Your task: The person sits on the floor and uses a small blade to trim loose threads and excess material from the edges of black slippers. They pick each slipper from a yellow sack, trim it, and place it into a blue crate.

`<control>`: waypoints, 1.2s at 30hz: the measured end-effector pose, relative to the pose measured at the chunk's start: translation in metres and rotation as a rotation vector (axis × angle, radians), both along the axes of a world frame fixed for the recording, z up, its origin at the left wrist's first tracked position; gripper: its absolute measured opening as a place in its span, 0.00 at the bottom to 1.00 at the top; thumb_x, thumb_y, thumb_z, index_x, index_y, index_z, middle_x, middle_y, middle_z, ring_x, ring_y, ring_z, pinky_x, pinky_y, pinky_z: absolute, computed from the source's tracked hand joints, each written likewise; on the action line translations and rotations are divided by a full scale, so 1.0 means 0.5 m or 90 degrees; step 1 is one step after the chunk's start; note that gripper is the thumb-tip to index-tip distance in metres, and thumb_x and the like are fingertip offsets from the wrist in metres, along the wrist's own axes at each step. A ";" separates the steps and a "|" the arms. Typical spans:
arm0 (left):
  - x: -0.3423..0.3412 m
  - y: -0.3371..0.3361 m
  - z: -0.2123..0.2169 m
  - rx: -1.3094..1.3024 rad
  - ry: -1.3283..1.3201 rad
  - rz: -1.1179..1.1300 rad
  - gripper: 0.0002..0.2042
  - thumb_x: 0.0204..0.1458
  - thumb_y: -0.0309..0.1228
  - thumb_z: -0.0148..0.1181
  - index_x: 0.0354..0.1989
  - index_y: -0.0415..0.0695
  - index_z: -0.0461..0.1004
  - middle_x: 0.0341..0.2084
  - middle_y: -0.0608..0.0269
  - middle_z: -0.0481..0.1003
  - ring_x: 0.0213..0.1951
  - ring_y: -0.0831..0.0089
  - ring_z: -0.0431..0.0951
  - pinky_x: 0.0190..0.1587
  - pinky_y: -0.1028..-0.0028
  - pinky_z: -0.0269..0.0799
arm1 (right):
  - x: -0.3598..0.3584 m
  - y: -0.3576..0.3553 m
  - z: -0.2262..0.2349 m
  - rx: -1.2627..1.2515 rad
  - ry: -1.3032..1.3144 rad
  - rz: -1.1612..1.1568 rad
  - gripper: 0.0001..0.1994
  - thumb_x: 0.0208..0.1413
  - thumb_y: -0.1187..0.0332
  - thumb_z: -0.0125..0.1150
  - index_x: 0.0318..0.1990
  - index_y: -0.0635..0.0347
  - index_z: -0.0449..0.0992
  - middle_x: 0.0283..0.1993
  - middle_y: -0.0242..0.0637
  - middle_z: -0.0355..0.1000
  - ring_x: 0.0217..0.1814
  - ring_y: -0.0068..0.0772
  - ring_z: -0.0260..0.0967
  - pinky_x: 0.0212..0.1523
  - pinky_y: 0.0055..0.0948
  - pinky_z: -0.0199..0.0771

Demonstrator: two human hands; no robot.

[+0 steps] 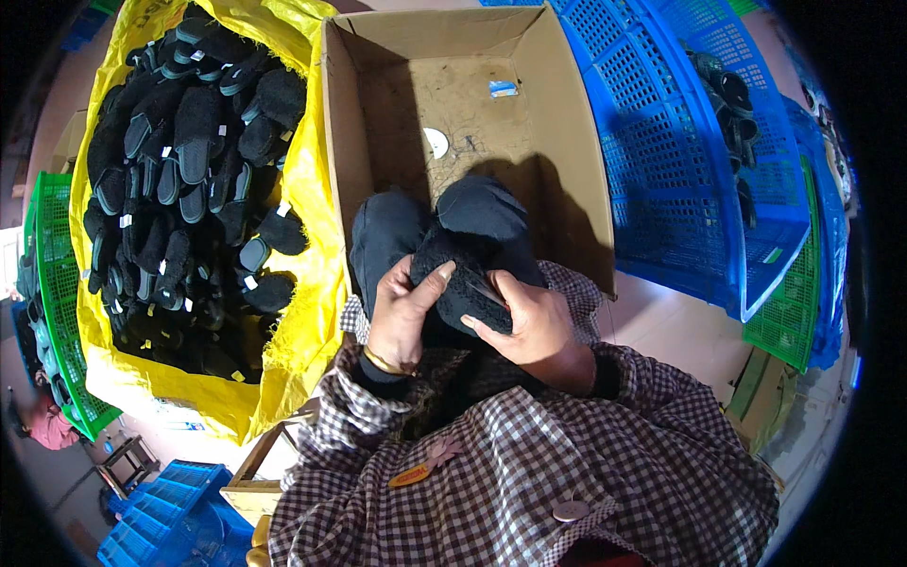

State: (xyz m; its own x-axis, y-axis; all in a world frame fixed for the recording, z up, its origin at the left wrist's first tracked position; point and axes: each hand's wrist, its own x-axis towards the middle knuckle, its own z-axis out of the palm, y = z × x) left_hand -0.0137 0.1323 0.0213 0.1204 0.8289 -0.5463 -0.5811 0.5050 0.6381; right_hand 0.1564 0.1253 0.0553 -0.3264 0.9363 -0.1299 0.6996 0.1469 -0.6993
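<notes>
Head view: I have a fuzzy black slipper (463, 295) over the lap (385, 231), between the cardboard box's side edges (574, 123); long axis seemingly far-left to near-right. Left hand (397, 307) and right hand (531, 326) pinch opposite sides, equally near.

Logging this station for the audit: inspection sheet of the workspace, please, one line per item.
Surface: no table seen; work is held above the lap, dark trouser legs reaching over an open cardboard box.
Job's things: one black fuzzy slipper in hand; heaped similar slippers in a yellow sack at left.
Clutter: white round piece and blue-and-white scrap on the box floor.
Grippers: bare left hand and right hand both grip the slipper, thumbs on top.
Cables: nothing seen.
Surroundings: blue crates at right, green crate at far left.
</notes>
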 end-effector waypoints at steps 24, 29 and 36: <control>-0.019 -0.042 0.116 0.479 1.017 -0.290 0.16 0.34 0.27 0.63 0.33 0.39 0.69 0.28 0.55 0.69 0.34 0.58 0.70 0.36 0.66 0.70 | -0.080 0.080 -0.065 -0.655 0.632 -0.130 0.13 0.53 0.80 0.53 0.46 0.65 0.74 0.44 0.29 0.73 0.45 0.22 0.70 0.47 0.27 0.73; -0.065 -0.130 0.096 0.434 0.897 -0.311 0.39 0.30 0.25 0.68 0.58 0.35 0.61 0.51 0.46 0.64 0.51 0.48 0.65 0.53 0.63 0.66 | -0.087 0.048 -0.104 -0.561 0.680 -0.110 0.14 0.52 0.79 0.55 0.47 0.68 0.75 0.44 0.31 0.74 0.45 0.24 0.71 0.48 0.24 0.70; -0.059 -0.096 0.000 0.636 0.920 -0.183 0.35 0.24 0.28 0.68 0.49 0.37 0.65 0.43 0.51 0.66 0.45 0.52 0.66 0.50 0.62 0.63 | -0.074 0.029 -0.135 -0.494 0.724 -0.230 0.15 0.53 0.77 0.53 0.50 0.66 0.71 0.46 0.36 0.72 0.45 0.31 0.72 0.46 0.28 0.74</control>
State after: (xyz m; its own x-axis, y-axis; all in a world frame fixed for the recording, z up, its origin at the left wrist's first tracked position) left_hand -0.0431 0.0840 0.0213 0.2339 0.9213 0.3107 0.6940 -0.3820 0.6103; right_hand 0.1193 0.1398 -0.0121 -0.3609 0.8034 -0.4736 -0.3725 -0.5897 -0.7165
